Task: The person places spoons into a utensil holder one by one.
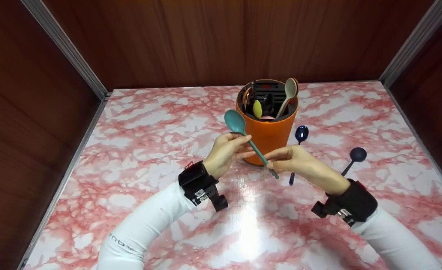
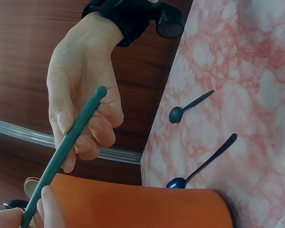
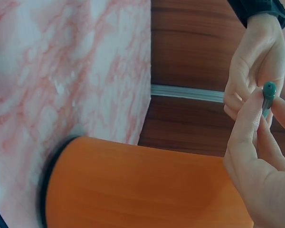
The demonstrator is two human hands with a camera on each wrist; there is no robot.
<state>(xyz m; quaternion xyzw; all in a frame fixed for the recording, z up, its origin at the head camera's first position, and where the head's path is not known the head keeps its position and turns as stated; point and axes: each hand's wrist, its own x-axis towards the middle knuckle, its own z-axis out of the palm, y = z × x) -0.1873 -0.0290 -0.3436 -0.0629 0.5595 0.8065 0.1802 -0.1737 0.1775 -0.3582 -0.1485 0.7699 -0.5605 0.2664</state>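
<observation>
A teal spoon (image 1: 234, 122) is held tilted in front of the orange utensil holder (image 1: 269, 137), its bowl up and to the left. My left hand (image 1: 222, 153) pinches the handle just below the bowl. Near the handle's knobbed end, my right hand (image 1: 305, 165) pinches it between thumb and fingers. The left wrist view shows the teal spoon's handle (image 2: 61, 154) running between both hands, while its bowl is out of that frame. From the right wrist, the spoon's end (image 3: 269, 89) points toward the camera.
Inside the holder stand a beige spoon (image 1: 291, 89), a yellow-green utensil (image 1: 257, 109) and several others. A shiny dark blue spoon (image 1: 301, 133) lies right of the holder. Farther right lies a dark round-bowled spoon (image 1: 358, 154), partly behind my right wrist. Wooden panels (image 1: 206, 45) enclose the marbled table (image 1: 149, 131).
</observation>
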